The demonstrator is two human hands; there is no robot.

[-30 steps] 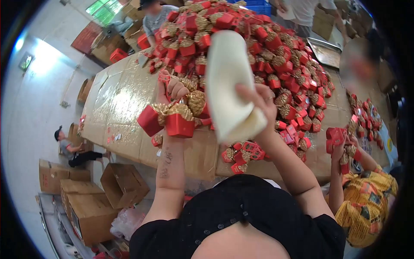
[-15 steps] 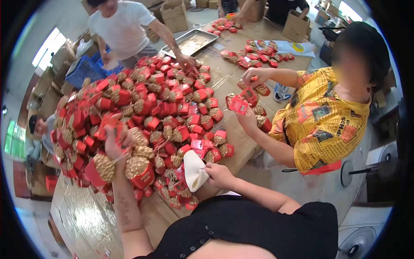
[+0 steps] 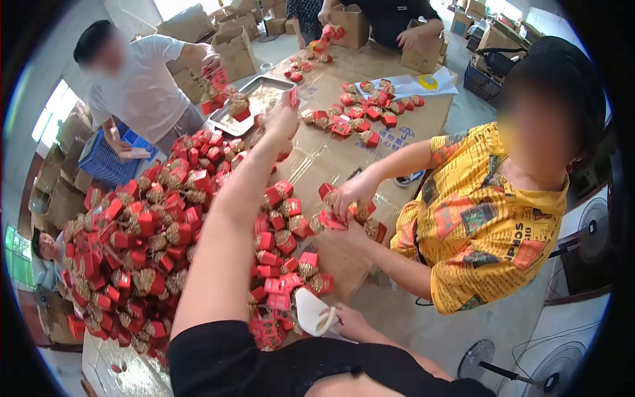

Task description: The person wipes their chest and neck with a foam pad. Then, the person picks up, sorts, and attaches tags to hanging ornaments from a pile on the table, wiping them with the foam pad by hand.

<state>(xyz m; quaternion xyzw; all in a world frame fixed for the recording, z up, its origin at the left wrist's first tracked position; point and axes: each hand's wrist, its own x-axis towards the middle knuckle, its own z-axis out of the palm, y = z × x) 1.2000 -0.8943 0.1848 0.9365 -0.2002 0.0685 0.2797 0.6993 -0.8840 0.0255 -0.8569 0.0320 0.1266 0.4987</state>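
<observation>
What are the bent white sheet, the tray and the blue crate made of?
The white sheet could be foam or thick paper: matt, smooth and softly curled. The tray is probably metal, with a shiny grey rim. The blue crate looks like plastic, evenly coloured, with gridded sides.

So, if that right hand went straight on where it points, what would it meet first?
Probably the near edge of the red-and-gold ornament pile, with the white curled sheet in the right hand touching it first. The hand's height is unclear, so it might pass above.
</observation>
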